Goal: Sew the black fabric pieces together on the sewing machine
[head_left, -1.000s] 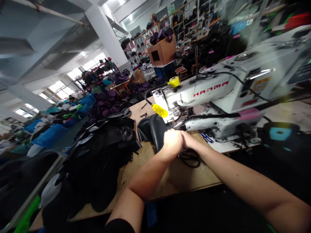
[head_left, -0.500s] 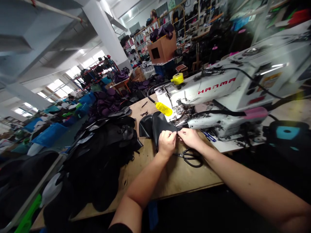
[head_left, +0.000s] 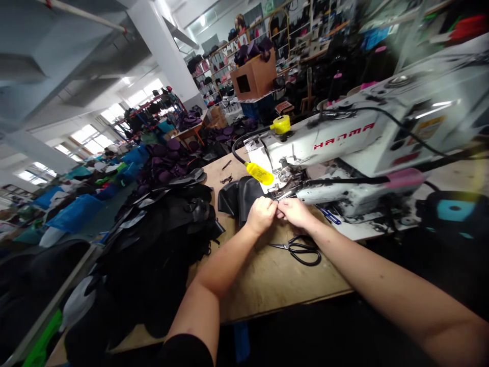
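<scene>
My left hand (head_left: 260, 214) and my right hand (head_left: 293, 211) meet in front of the white sewing machine (head_left: 344, 148), both with fingers pinched on the edge of a black leather piece (head_left: 239, 196). The piece lies folded on the wooden table (head_left: 267, 280), just left of the machine's needle area. A yellow lamp head (head_left: 260, 173) on a black gooseneck hangs right above the piece. Black-handled scissors (head_left: 301, 251) lie on the table under my right wrist.
A large heap of black cut pieces (head_left: 164, 239) fills the table's left side. Purple pieces (head_left: 164, 163) and blue bins (head_left: 76, 211) lie beyond. A cardboard box (head_left: 255, 76) and shelves stand at the back. A black object with a blue disc (head_left: 451, 211) sits at the right.
Both hands have shifted up and toward the needle area with the black piece. The scissors, earlier half hidden under my hands, now lie in plain sight.
</scene>
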A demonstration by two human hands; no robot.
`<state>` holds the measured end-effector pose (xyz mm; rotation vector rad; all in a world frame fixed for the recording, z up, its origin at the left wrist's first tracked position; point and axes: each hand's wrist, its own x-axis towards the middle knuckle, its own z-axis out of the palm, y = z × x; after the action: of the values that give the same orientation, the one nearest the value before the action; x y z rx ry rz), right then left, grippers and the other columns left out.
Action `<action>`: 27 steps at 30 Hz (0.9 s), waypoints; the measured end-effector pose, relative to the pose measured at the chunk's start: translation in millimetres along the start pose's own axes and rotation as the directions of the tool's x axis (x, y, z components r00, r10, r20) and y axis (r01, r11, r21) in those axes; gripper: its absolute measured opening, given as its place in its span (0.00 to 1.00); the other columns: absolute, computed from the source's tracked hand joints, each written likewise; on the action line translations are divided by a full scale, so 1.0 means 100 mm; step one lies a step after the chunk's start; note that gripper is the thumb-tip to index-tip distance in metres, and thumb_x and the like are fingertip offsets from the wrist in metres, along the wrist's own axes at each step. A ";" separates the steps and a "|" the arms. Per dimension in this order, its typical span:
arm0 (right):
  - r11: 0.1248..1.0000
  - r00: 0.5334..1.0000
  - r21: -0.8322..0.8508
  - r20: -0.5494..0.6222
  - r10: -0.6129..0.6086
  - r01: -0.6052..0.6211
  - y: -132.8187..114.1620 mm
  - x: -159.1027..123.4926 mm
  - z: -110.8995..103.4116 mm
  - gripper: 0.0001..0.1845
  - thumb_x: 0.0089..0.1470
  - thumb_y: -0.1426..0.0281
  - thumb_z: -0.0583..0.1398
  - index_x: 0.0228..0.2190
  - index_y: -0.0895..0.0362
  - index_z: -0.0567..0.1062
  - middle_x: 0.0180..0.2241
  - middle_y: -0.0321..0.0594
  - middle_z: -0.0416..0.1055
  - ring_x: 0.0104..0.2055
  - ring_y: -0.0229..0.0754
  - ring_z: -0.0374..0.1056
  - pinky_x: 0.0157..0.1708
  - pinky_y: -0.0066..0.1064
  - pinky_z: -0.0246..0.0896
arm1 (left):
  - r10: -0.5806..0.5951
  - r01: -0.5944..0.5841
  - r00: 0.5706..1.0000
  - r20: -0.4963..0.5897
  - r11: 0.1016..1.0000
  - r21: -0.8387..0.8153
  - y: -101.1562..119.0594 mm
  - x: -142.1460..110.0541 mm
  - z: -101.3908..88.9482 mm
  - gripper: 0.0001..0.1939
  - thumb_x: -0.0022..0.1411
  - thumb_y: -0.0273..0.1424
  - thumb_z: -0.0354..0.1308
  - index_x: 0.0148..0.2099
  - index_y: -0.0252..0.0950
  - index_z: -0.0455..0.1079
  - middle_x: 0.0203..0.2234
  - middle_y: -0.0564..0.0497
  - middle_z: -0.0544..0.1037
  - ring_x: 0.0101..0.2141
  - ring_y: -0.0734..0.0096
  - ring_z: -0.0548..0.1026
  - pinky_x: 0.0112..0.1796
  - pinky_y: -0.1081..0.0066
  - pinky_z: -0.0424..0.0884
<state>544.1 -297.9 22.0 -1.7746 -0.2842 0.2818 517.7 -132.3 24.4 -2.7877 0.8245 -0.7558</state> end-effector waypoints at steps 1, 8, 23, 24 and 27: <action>0.999 1.000 0.038 0.012 0.021 -0.022 0.00 0.00 0.01 0.14 0.59 0.69 0.55 0.22 0.58 0.72 0.26 0.44 0.77 0.26 0.40 0.71 0.26 0.28 0.63 | -0.011 0.011 1.000 -0.018 1.000 -0.005 0.00 -0.03 0.02 0.17 0.74 0.33 0.44 0.50 0.33 0.74 0.36 0.44 0.75 0.36 0.62 0.69 0.37 0.63 0.63; 0.983 0.987 0.110 0.067 0.143 -0.150 0.07 0.01 -0.01 0.10 0.55 0.77 0.55 0.35 0.60 0.76 0.30 0.45 0.79 0.29 0.40 0.73 0.27 0.27 0.65 | -0.214 0.218 0.975 -0.065 0.975 0.049 0.01 -0.14 0.07 0.17 0.70 0.38 0.53 0.55 0.34 0.71 0.44 0.39 0.75 0.42 0.57 0.70 0.38 0.61 0.62; 0.573 0.960 -0.798 0.272 0.066 0.187 0.87 -0.94 -0.01 0.28 0.44 0.84 0.57 0.50 0.62 0.73 0.51 0.60 0.72 0.53 0.55 0.70 0.52 0.40 0.62 | -0.166 0.163 0.983 0.073 0.986 0.046 -0.24 0.21 0.16 0.14 0.71 0.26 0.48 0.37 0.33 0.75 0.31 0.41 0.74 0.36 0.59 0.69 0.37 0.62 0.60; 0.588 0.953 -0.794 0.275 0.125 0.152 0.83 -0.91 -0.03 0.29 0.44 0.83 0.57 0.50 0.63 0.72 0.48 0.60 0.74 0.51 0.56 0.72 0.49 0.40 0.64 | -0.188 0.185 0.979 0.073 0.982 0.048 -0.26 0.23 0.16 0.14 0.70 0.25 0.49 0.37 0.32 0.75 0.32 0.41 0.74 0.37 0.58 0.69 0.37 0.62 0.60; 0.699 0.917 -0.712 0.319 0.240 0.065 0.74 -0.86 -0.12 0.32 0.44 0.79 0.59 0.54 0.64 0.70 0.44 0.58 0.77 0.46 0.56 0.74 0.44 0.39 0.66 | -0.231 0.226 0.971 0.063 0.971 0.081 -0.39 0.18 0.14 0.13 0.70 0.26 0.49 0.38 0.33 0.75 0.34 0.40 0.74 0.38 0.57 0.69 0.37 0.61 0.61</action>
<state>470.3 -353.5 -44.4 -2.5119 -0.6674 0.6750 556.3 -109.4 30.9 -2.8556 0.4577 -0.6982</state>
